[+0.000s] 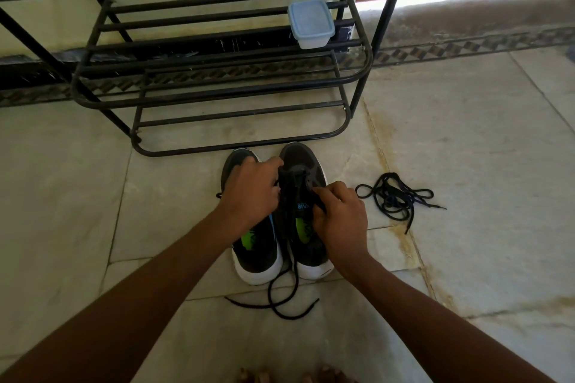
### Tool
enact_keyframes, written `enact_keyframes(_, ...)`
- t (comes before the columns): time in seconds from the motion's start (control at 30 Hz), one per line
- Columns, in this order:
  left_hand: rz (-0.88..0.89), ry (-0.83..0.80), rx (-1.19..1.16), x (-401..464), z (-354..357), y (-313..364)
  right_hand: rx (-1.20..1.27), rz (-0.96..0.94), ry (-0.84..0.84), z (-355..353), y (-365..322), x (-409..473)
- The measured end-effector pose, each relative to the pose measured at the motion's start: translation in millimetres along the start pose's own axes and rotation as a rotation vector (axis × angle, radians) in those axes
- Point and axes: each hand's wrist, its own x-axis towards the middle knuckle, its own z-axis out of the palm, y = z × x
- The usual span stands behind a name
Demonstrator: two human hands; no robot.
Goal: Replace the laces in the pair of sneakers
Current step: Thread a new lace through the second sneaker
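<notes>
Toes (pixel 298 376) edge the bottom; both sneakers (pixel 306 221) sit on the floor (pixel 466 149), right one mid-lacing; left hand (pixel 252 190) pinches one eyelet flap, right hand (pixel 339 218) pinches the lace (pixel 280 295); next, I judge, thread another eyelet; spare laces (pixel 395 196) wait nearby.

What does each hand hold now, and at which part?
Both hands work on the right sneaker. The right hand pinches its black lace beside the eyelets. The left hand grips the sneaker's left eyelet edge.
</notes>
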Motion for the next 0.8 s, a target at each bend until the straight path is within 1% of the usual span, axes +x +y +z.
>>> enact_keyframes(0.07, -0.03, -0.056, -0.072, 11, 8, -3, -0.008, 0.003, -0.001, 1, 1, 0)
enact_keyframes(0.13, -0.075, -0.044, -0.143, 15, 12, -5, -0.016, 0.001, -0.006, 1, 2, 0)
enact_keyframes(0.3, -0.168, 0.109, -0.45, 11, -6, -5, -0.025, 0.002, -0.021, -1, 2, 0)
enact_keyframes(0.4, -0.164, 0.173, -0.64, 1, -33, 1, -0.026, 0.008, -0.005, -4, 1, -1)
enact_keyframes(0.47, -0.133, 0.241, -0.694, -6, -50, 5, -0.036, 0.015, -0.013, -5, 0, -2)
enact_keyframes(0.53, -0.065, 0.307, -0.715, -13, -65, 8, -0.042, 0.017, -0.031, -6, -1, -2)
enact_keyframes(0.67, 0.082, 0.366, -0.695, -23, -81, 14, -0.021, -0.003, -0.056, -17, 2, 6)
enact_keyframes(0.73, 0.155, 0.355, -0.651, -26, -84, 21, 0.1, -0.019, -0.045, -26, 1, 15)
enact_keyframes(0.8, 0.218, 0.334, -0.614, -29, -86, 27, 0.277, -0.063, -0.033, -35, -4, 24)
